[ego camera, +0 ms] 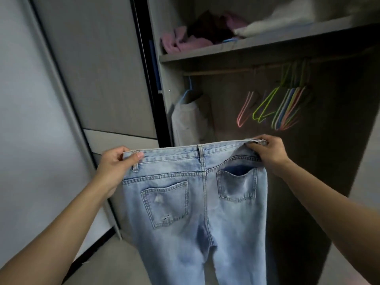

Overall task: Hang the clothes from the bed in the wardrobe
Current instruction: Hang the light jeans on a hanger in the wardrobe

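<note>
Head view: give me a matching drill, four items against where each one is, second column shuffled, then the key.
Items
1. jeans
2. empty hangers
3. pale top
4. pink clothes

Places
A. lying on the shelf above the rail
B. held up by the waistband, gripped by the left hand and the right hand
C. bunched on the rail, right of its middle
D. hanging on a blue hanger at the rail's left end

Pairs: 1-B, 2-C, 3-D, 4-A
</note>
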`<state>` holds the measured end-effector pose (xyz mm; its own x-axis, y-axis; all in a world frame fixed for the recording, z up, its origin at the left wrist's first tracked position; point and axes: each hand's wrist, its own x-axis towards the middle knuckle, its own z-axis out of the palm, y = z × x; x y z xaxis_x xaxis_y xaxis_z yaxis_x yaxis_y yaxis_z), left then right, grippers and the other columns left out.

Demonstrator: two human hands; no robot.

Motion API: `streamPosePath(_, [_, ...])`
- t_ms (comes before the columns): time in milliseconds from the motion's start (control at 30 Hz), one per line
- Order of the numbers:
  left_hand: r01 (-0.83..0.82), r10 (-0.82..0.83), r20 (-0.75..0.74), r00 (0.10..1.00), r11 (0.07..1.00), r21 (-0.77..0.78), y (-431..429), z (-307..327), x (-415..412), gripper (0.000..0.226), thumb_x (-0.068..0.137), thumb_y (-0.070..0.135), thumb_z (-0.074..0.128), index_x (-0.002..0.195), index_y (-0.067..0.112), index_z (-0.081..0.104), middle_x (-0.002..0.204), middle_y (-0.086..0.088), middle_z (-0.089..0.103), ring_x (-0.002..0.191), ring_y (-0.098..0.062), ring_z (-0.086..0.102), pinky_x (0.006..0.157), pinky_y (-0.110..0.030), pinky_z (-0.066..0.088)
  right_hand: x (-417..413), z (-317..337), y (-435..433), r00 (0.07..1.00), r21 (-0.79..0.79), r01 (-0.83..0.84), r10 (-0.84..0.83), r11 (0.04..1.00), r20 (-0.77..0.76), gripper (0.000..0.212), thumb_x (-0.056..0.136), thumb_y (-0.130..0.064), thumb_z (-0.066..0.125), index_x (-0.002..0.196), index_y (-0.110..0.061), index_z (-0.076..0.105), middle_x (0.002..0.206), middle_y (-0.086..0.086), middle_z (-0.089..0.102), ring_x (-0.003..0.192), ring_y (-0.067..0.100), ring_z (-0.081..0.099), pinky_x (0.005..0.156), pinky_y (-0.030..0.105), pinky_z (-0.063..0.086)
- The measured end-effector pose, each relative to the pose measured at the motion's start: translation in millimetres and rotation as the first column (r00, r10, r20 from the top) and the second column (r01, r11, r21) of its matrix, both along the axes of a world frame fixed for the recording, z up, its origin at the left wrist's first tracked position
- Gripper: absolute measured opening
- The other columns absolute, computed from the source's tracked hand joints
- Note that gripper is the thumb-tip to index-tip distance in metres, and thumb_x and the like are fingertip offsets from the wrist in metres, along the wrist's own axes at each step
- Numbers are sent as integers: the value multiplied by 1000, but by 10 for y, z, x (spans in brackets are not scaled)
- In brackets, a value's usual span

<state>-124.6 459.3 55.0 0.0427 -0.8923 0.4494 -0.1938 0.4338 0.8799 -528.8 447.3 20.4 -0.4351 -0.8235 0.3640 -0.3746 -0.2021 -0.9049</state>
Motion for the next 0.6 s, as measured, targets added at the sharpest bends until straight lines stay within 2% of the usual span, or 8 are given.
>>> streamPosePath(100, [40, -40, 0, 999, 997, -68, -415, 91, 115, 23, 84, 10, 69, 67, 11, 53, 67, -7, 55, 65, -14, 48, 59, -20, 41, 208, -50, -270, 995, 52, 42, -37, 998, -93, 11, 78, -23, 80, 74, -21, 70, 70, 3, 68, 67, 19, 63, 64, 32, 50])
streamPosePath(200, [28, -29, -5, 1000, 990, -135, -843, 131, 113, 27, 90, 9, 64, 68, 17, 49, 69, -11, 50, 68, -18, 44, 60, -29, 36, 367, -115, -443, 967, 173, 90, -44, 981, -252, 21, 81, -28, 77, 64, -29, 66, 61, -4, 63, 64, 18, 61, 61, 27, 44])
streamPosePath(333, [-29, 78, 166, 983, 959, -281, -1277, 168, -10, 26, 93, 15, 61, 71, 16, 47, 62, -10, 47, 60, -18, 41, 57, -33, 34, 476, -164, -622, 893, 367, 213, -28, 905, -449, 22, 82, -38, 72, 69, -21, 68, 68, -1, 66, 72, 21, 64, 63, 32, 49])
streamPosePath(400, [-19, 109, 218, 970, 925, -380, -1389, 202, -101, 21, 94, 15, 60, 76, 12, 49, 62, -9, 51, 57, -12, 44, 56, -27, 36, 514, -98, -737, 841, 433, 242, 35, 869, -540, 21, 83, -38, 69, 72, -21, 68, 71, -3, 66, 77, 21, 66, 63, 30, 48])
streamPosePath(467, [42, 97, 268, 959, 881, -471, -1522, 203, -187, 19, 94, 21, 60, 80, 16, 48, 62, -3, 54, 57, -11, 49, 57, -22, 38, 565, 53, -881, 796, 374, 249, 31, 893, -605, 13, 83, -37, 67, 82, -26, 72, 79, -3, 69, 86, 23, 67, 68, 30, 49])
streamPosePath(533, [125, 71, 347, 935, 851, -510, -1688, 168, -271, 18, 92, 33, 55, 81, 22, 48, 59, -3, 54, 54, -16, 52, 56, -30, 42, 574, 266, -1082, 745, 168, 280, -104, 945, -659, 16, 84, -36, 65, 95, -28, 73, 94, 2, 73, 94, 29, 67, 75, 35, 52])
streamPosePath(600, [196, 53, 422, 905, 829, -524, -1854, 109, -347, 20, 91, 43, 49, 82, 25, 48, 58, 2, 53, 49, -14, 51, 53, -35, 42, 491, 536, -1358, 672, -50, 344, -283, 938, -684, 17, 86, -31, 62, 99, -25, 71, 100, 7, 72, 97, 35, 65, 76, 38, 51])
